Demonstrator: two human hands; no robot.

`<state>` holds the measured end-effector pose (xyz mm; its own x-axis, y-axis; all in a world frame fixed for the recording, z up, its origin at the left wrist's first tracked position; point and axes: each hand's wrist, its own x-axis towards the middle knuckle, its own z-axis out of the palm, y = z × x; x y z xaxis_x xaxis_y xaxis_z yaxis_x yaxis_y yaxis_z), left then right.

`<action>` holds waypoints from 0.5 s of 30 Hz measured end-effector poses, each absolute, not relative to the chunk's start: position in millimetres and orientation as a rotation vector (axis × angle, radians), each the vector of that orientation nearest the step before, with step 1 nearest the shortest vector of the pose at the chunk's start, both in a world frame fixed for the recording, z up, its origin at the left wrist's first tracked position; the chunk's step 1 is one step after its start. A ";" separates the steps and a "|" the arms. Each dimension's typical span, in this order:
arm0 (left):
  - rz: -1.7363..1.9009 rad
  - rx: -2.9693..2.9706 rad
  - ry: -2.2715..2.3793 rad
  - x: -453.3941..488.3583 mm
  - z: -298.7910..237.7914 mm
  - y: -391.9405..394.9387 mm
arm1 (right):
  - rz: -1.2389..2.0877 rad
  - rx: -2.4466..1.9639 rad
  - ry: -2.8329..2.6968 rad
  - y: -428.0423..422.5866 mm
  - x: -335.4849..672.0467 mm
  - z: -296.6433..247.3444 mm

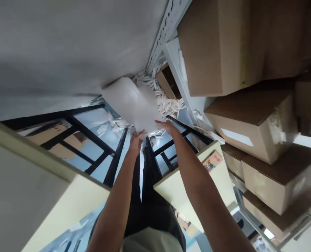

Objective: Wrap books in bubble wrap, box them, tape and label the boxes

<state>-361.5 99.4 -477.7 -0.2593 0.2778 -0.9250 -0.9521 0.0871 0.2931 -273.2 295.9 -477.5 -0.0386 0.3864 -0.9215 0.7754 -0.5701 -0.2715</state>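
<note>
A large white sheet-like thing [130,103], blurred by motion, hangs in front of me over the floor. My left hand [136,140] is closed on its near edge from below. My right hand [168,127] grips the same edge a little to the right, its fingers lying over the white surface. Both forearms reach forward from the bottom of the view. I cannot tell whether the white thing is paper, foam or a bag.
Cardboard boxes [255,122] fill a metal rack [168,21] on the right. White paper strips [168,101] litter the light blue floor. A black metal frame [92,140] stands under cream tabletops [40,182] left and centre [176,189].
</note>
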 end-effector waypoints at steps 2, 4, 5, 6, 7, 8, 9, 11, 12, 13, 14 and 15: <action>1.446 -0.767 1.300 -364.4 -448.7 98.3 | -1.663 1.849 1.277 292.2 -282.6 -442.2; 1.469 -0.724 1.360 -366.7 -419.8 92.9 | -1.657 1.777 1.455 288.9 -289.6 -407.6; 1.477 -0.680 1.387 -368.4 -404.9 88.9 | -1.628 1.745 1.587 288.0 -292.1 -390.5; 1.479 -0.615 1.407 -370.6 -389.4 84.6 | -1.595 1.714 1.718 287.8 -294.1 -373.3; 1.477 -0.536 1.423 -373.4 -372.8 80.2 | -1.576 1.676 1.829 288.5 -295.6 -355.4; 1.474 -0.452 1.432 -376.9 -354.8 76.1 | -1.588 1.628 1.918 289.9 -296.7 -336.6; 1.474 -0.373 1.430 -380.8 -335.1 72.6 | -1.632 1.568 1.985 292.0 -297.5 -316.4; 1.495 -0.252 1.407 -389.3 -289.5 67.7 | -1.779 1.431 2.084 297.0 -298.3 -270.1; 1.516 -0.214 1.392 -393.5 -263.7 66.5 | -1.851 1.363 2.131 299.4 -298.3 -243.9; 1.548 -0.187 1.382 -397.4 -236.4 66.1 | -1.912 1.302 2.181 301.2 -297.9 -215.8; 1.582 -0.167 1.376 -400.6 -208.2 66.2 | -1.971 1.253 2.228 302.4 -296.8 -186.2; 1.615 -0.133 1.384 -403.0 -180.1 66.6 | -2.021 1.207 2.256 302.8 -294.9 -155.8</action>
